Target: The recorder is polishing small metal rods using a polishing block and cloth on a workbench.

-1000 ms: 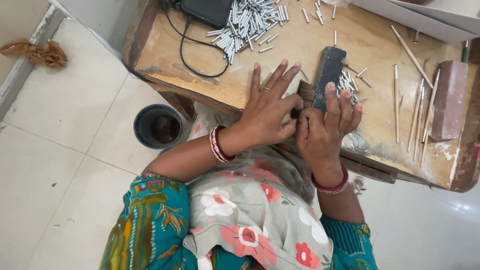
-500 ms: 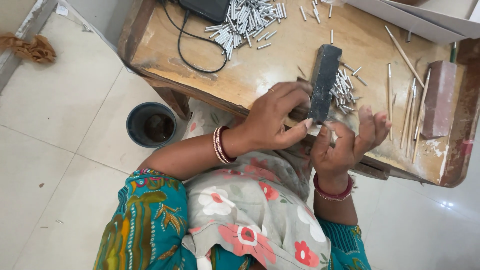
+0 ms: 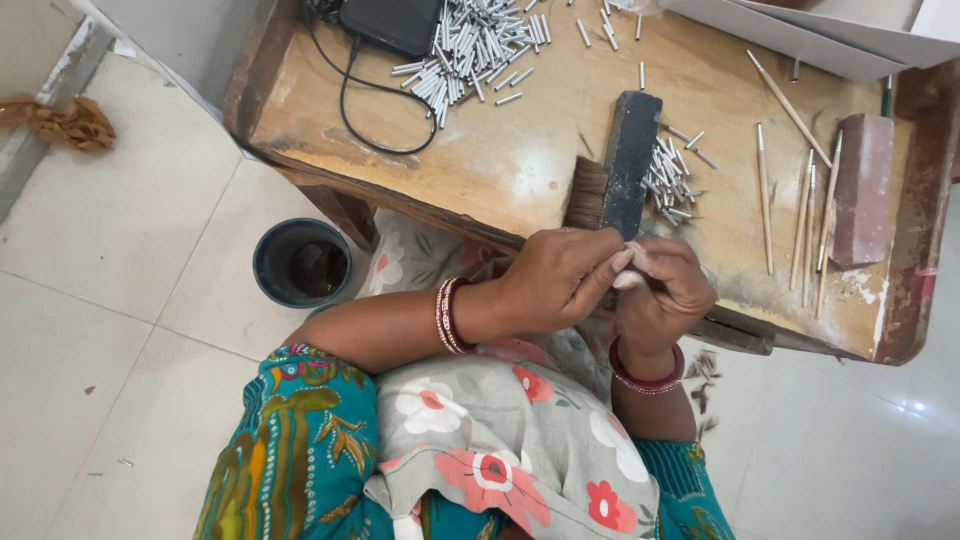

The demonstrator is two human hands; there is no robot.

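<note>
Both hands meet just off the near edge of the wooden tabletop [image 3: 520,160], over the person's lap. The left hand [image 3: 555,278] is curled nearly closed, thumb and fingertips pinched on a small pale piece [image 3: 630,268] that also sits against the fingers of the right hand [image 3: 665,295]. The right hand is likewise curled closed around that same piece; what the piece is cannot be told, as the fingers hide most of it. Red and white bangles [image 3: 450,315] ring the left wrist, and a dark red bangle [image 3: 645,378] rings the right. Directly beyond the hands a dark block [image 3: 630,160] lies on the tabletop, with a brown brush [image 3: 587,195] touching its left side and a small heap of short metal tubes [image 3: 672,180] just to its right. A larger pile of tubes [image 3: 470,50] lies at the far side, beside a black device [image 3: 392,22] with a black cable [image 3: 350,110] looping toward the near edge. Thin wooden sticks [image 3: 805,215] lie at the right, next to a reddish brick-like block [image 3: 862,190]. On the tiled floor [image 3: 120,250] left of the tabletop stands a dark round cup [image 3: 302,262].
</note>
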